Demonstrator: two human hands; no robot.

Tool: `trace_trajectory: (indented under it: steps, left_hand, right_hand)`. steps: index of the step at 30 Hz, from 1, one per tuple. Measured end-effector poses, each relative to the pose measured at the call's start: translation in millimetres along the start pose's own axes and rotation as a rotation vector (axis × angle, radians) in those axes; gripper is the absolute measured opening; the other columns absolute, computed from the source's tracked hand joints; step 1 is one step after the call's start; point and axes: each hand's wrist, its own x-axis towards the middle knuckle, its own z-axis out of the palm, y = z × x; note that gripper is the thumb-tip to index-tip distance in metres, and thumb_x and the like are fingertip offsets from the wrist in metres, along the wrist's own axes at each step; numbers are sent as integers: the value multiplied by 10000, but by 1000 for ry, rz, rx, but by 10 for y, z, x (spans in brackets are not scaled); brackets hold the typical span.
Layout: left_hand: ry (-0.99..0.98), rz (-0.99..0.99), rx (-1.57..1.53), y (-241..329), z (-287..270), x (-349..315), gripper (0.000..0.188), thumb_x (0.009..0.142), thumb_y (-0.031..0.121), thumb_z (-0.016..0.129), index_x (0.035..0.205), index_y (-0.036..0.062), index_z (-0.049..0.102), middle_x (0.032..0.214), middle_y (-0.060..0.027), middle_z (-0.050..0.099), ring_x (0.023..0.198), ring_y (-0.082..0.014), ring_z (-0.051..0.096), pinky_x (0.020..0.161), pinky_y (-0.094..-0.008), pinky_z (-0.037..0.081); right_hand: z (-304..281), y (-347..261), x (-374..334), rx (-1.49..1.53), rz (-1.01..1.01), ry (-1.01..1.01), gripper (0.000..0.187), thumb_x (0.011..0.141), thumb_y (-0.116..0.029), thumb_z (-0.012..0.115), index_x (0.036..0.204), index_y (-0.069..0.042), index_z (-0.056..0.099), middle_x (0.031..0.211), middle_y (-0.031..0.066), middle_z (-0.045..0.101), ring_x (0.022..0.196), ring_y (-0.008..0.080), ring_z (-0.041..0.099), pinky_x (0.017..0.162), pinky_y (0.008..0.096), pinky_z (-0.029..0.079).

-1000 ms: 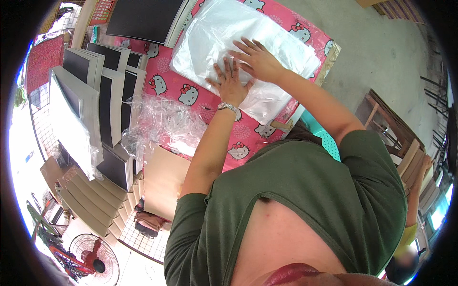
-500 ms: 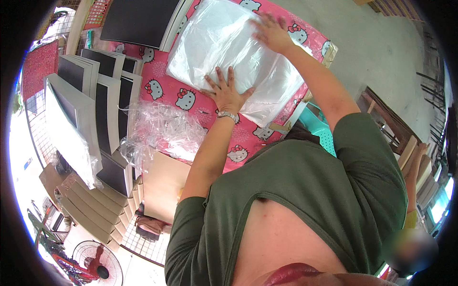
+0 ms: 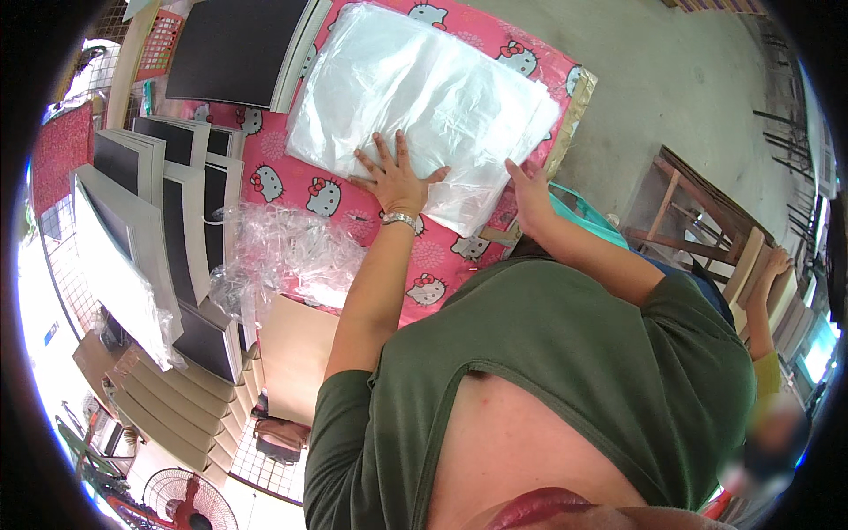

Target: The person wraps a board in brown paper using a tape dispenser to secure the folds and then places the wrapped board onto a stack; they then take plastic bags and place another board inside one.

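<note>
A stack of clear plastic sheeting (image 3: 397, 84) lies on a table under a pink cat-print cover (image 3: 283, 146). My left hand (image 3: 396, 185), a silvery band at its wrist, presses on the near edge of the plastic with fingers spread. By the right end of the sheeting, close to its near corner, is my right hand (image 3: 532, 199). Its fingers are stretched out and slightly apart, with nothing visible in them; whether they touch the plastic is hard to see. Left of my left forearm sits a heap of crumpled clear plastic (image 3: 291, 252).
Black-faced white panels (image 3: 234, 53) lie at the far left of the table, and several more (image 3: 185, 221) stand beside it. A tan board (image 3: 305, 353), a fan (image 3: 190, 499), a teal plastic stool (image 3: 583, 216) and a wooden frame (image 3: 680, 203) surround me. Another person's arm (image 3: 760, 309) shows at right.
My right hand has drawn back toward me from the far part of the plastic to its right end. My left hand stays spread on the near edge. The view has shifted slightly.
</note>
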Motion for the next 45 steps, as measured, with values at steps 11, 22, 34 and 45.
trace_trajectory:
  steps: [11,22,34,45]
  left_hand:
    - [5,-30,40,36,-33,-20,1159,604,845,528,1507,240,126,1567,-137,7,1389,-495,-36,1002,-750,55]
    - [27,-41,-48,264,33,-107,1136,626,855,497,1507,249,113,1563,-153,-9,1373,-525,-73,966,-780,10]
    - [10,-27,-39,227,49,-91,1132,620,827,546,1506,268,118,1562,-157,17,1380,-513,-47,967,-778,40]
    - [57,-44,-103,279,44,-46,1098,638,825,523,1500,246,167,1565,-148,-29,1390,-494,-78,945,-791,-40]
  right_hand:
    - [169,-17,260,-757,-150,34,580,729,-400,754,978,103,607,905,240,654,853,338,651,760,401,490]
    - [-213,-225,461,-579,-63,-81,478,776,-193,740,1157,21,548,984,138,647,844,232,609,758,350,476]
    - [375,-551,244,-1419,-1249,-570,709,771,-285,705,1396,-198,380,1486,121,271,1371,346,259,1122,491,234]
    - [-3,-641,394,-1899,-1163,-773,1044,597,-682,670,1476,-346,219,1572,44,77,1431,382,42,1067,694,3]
